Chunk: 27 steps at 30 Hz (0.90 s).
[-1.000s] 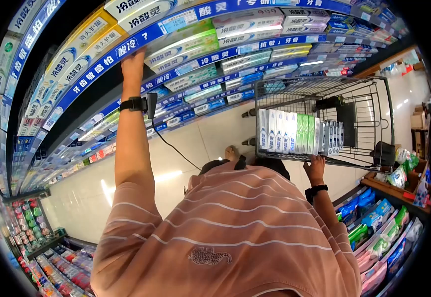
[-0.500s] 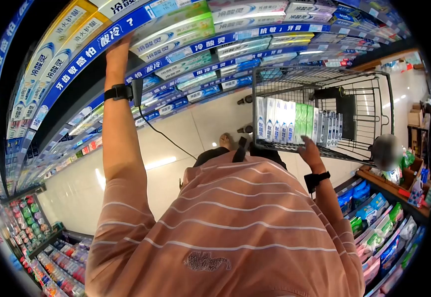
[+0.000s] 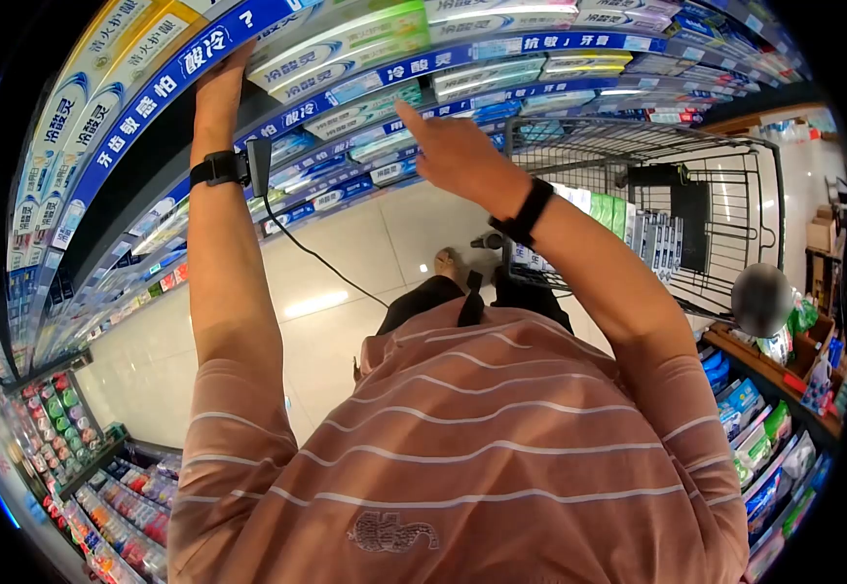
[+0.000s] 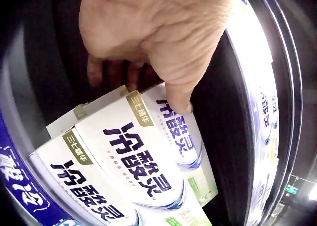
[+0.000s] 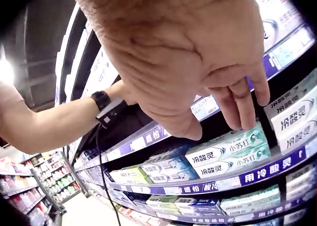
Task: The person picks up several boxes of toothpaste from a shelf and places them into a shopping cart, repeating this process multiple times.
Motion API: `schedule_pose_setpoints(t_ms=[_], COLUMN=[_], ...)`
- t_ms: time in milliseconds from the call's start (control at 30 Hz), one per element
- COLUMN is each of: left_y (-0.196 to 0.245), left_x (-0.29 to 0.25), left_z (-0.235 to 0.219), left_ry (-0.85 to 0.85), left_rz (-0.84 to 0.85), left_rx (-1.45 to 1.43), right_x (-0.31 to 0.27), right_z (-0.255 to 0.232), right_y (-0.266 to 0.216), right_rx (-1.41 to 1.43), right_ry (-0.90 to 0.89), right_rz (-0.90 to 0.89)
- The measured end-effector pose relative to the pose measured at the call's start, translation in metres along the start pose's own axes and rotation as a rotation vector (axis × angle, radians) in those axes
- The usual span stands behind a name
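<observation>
My left hand [image 3: 219, 92] reaches into a shelf, partly hidden by its blue front strip [image 3: 165, 92]. Seen from the left wrist, its thumb lies on the face of a white toothpaste box [image 4: 184, 141], the other fingers bent down behind the box tops. Two more toothpaste boxes [image 4: 138, 159] of the same look lean beside it. My right hand [image 3: 458, 156] is raised before the shelves, holding nothing. In the right wrist view, its loosely extended fingers hang in front of green-and-white toothpaste boxes [image 5: 228, 154] on a lower shelf.
A wire shopping cart [image 3: 735, 161] stands at the right, with white, green and grey boxes [image 3: 613, 214] inside, partly hidden by my right forearm. Shelves of packaged goods [image 3: 754, 428] rise at lower right. A cable [image 3: 321, 253] hangs from the left wrist camera.
My right hand has left the cart's edge and swung up and left to the shelves. The left hand stays in the shelf, slightly further left in view.
</observation>
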<state>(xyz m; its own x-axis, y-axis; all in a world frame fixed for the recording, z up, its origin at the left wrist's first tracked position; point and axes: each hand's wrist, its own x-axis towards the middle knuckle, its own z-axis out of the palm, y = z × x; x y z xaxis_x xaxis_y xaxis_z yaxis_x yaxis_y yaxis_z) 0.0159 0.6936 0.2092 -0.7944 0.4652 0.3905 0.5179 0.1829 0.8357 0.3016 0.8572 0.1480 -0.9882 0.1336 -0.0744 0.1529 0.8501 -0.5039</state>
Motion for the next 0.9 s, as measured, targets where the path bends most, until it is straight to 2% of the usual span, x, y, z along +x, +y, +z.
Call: schedule_pose_setpoints(t_ms=[167,200,300,500,600,700,733,767,833,900], left_y=[0.01,0.01,0.014,0.034,0.032,0.013,0.019,0.016,0.025,0.039], left_x=[-0.003,-0.002,-0.007,-0.026,-0.03,-0.031,-0.034,-0.035,-0.042,-0.05], left_z=[0.0,0.0,-0.004,-0.005,-0.008,-0.015,-0.011,-0.015,-0.016,-0.019], left_ry=[0.019,0.025,-0.005,0.1,0.111,0.179,0.238,0.259,0.293,0.232], left_rz=[0.011,0.006,-0.024,-0.013,-0.01,-0.194,-0.216,-0.263,-0.31,-0.414], left_rx=[0.023,0.018,0.013,-0.029,-0.125,-0.329,-0.407,-0.355,-0.455,-0.517], right_x=[0.037,0.039,0.046,0.053,0.057,0.058,0.06,0.058,0.051,0.044], right_z=[0.02,0.026,0.035,0.032,0.044,0.045,0.04,0.035,0.024,0.017], right_y=[0.003,0.005,0.013,0.008,0.015,0.015,0.011,0.008,0.005,0.002], right_rx=[-0.125,-0.182,-0.15,-0.139,-0.201,-0.183,-0.121,-0.074,0.013,0.095], right_ry=[-0.047,0.082,0.06,0.067,0.176,0.132,0.08,0.044,0.024,0.016], right_rz=[0.055,-0.006,0.026,0.054,0.008,0.025,0.086,0.113,0.12,0.137])
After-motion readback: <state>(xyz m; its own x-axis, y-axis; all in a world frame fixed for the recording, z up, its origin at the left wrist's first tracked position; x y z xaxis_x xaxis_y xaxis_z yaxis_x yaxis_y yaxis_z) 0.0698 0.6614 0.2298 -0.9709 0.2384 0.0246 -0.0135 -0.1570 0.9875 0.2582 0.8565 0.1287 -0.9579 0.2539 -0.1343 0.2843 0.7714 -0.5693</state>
